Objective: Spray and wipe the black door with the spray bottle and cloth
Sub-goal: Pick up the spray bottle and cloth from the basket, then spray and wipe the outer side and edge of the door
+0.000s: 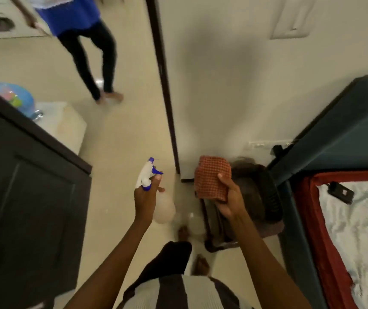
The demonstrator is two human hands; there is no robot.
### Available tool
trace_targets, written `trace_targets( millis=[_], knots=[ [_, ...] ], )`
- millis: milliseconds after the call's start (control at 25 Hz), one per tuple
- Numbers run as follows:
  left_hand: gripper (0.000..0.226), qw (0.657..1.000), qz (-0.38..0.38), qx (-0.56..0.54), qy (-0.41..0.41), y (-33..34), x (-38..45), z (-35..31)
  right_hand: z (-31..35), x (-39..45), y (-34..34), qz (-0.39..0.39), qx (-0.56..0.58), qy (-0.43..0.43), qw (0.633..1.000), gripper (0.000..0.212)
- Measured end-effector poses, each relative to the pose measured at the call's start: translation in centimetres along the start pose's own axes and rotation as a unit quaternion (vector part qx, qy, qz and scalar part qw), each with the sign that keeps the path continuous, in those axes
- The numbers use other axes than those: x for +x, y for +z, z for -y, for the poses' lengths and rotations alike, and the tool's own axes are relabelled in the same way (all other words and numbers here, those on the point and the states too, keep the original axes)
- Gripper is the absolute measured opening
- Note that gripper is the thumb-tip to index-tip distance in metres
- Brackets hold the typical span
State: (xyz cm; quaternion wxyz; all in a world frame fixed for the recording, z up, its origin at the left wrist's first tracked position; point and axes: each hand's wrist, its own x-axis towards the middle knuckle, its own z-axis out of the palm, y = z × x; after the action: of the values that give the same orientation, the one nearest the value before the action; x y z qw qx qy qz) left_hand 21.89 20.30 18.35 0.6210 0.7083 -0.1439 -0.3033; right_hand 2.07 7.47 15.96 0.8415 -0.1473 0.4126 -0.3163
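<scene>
The left hand [146, 195] is closed around the neck of the spray bottle [154, 188], a finger by the trigger and the nozzle aimed forward, ready to spray. The right hand [227, 197] grips the folded red cloth [212, 177], raised for wiping. Both arms reach forward at about the same height. The black door [27, 186] stands off to the left, well apart from both.

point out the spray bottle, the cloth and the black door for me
spray bottle [147, 175]: head view, on the white and blue trigger head above the left hand.
cloth [212, 176]: head view, on the orange checked fabric above the right hand.
black door [29, 197]: head view, on its dark panelled face, left.
</scene>
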Motion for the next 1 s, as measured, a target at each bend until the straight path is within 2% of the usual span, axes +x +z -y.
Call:
trace_targets(
  millis=[120,280,440,600,760,840,1000],
  knots=[
    [0.016,0.995,-0.084,-0.043,-0.023,-6.4,-0.3,-1.3,-4.9,1.7,6.8,0.052,-0.108,0.06,0.991,0.041],
    [0.031,0.967,-0.215,-0.131,0.027,-16.6,0.2,-3.7,-12.5,4.1,17.6,0.148,-0.205,0.106,0.962,0.04],
    [0.031,0.927,-0.319,-0.181,0.083,-27.1,1.3,-8.0,-19.8,5.5,29.7,0.253,-0.283,0.129,0.916,0.039],
    [0.036,0.898,-0.389,-0.144,0.145,-35.8,3.2,-13.6,-25.9,5.3,41.9,0.324,-0.238,0.142,0.905,0.041],
    [0.042,0.891,-0.401,-0.095,0.19,-41.0,4.0,-20.4,-28.5,1.5,53.5,0.41,-0.114,0.164,0.89,0.036],
    [0.038,0.898,-0.39,-0.08,0.188,-42.7,4.7,-24.2,-29.2,-0.2,59.0,0.462,-0.09,0.132,0.873,0.037],
    [0.032,0.871,-0.437,-0.057,0.215,-45.2,6.6,-33.5,-28.6,-3.1,70.1,0.549,-0.067,0.014,0.833,0.054]
  ],
)
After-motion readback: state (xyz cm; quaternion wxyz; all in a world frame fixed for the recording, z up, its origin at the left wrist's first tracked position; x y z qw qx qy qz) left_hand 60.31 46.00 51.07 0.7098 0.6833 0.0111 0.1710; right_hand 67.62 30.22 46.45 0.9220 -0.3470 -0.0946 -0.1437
